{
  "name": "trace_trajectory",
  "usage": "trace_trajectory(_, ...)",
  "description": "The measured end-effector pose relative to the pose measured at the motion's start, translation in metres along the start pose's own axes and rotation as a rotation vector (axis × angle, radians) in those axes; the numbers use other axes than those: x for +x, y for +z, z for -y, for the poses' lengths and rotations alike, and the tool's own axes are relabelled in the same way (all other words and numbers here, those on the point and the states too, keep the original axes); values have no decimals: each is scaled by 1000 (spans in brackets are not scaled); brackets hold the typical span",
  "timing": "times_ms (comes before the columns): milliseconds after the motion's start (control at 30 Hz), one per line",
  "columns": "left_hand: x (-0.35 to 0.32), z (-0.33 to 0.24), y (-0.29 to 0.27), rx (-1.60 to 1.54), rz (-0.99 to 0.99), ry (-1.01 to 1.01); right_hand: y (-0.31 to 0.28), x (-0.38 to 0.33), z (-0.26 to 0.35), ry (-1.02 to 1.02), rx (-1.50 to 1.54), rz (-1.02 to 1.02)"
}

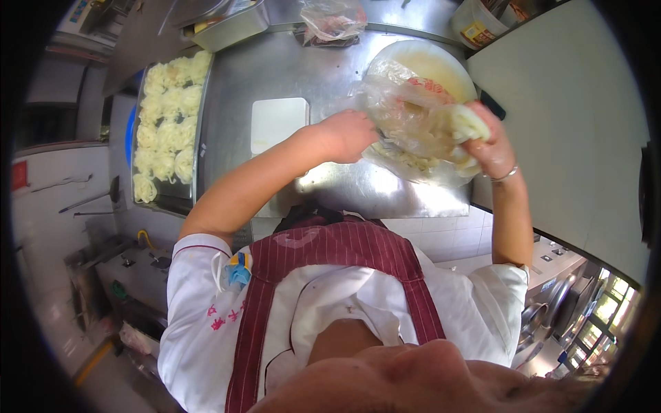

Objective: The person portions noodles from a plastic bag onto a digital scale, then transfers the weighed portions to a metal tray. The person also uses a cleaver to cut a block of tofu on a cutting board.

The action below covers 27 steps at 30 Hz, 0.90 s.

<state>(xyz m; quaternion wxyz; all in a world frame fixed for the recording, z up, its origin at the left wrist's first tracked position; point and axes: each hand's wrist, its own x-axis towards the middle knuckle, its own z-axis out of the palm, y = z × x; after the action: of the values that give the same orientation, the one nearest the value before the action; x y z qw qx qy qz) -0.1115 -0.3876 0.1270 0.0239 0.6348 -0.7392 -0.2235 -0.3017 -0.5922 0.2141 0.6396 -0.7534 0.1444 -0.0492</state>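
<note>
My right hand [494,146] is closed around a clump of pale yellow-green noodles [468,125], held over a clear plastic bag [396,103]. More pale strands [416,162] lie inside the bag, and red print shows on its film. On the bag's left side, my left hand [348,136] has its fingers curled in on the plastic edge; the fingertips are partly hidden. Left of that hand sits a flat white square kitchen scale [279,118], partly covered by my left forearm. Far left, a metal tray [200,138] carries rows of similar pale noodle nests [165,127].
Under and behind the bag lies a round cream-coloured board or basin [441,62] on the steel table [330,76]. A metal container [237,27], another plastic bag [332,20] and a white tub [476,26] stand along the back. A pale panel [571,103] borders the right.
</note>
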Motion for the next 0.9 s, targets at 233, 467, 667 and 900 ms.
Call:
trace_trajectory(233, -105, -6, -28, -609, -234, 36, 35, -2, 109, -205, -10, -124)
trace_trajectory(467, -254, 32, 43, -878, -411, -304, 88, 11, 184, -422, -19, -221)
trace_trajectory(667, -349, 34, 114, -1103, -503, -520, 181, 61, 149, -372, -6, -155)
trace_trajectory(900, -378, 44, 193, -1259, -578, -581, 281, 120, -1, -194, -32, 36)
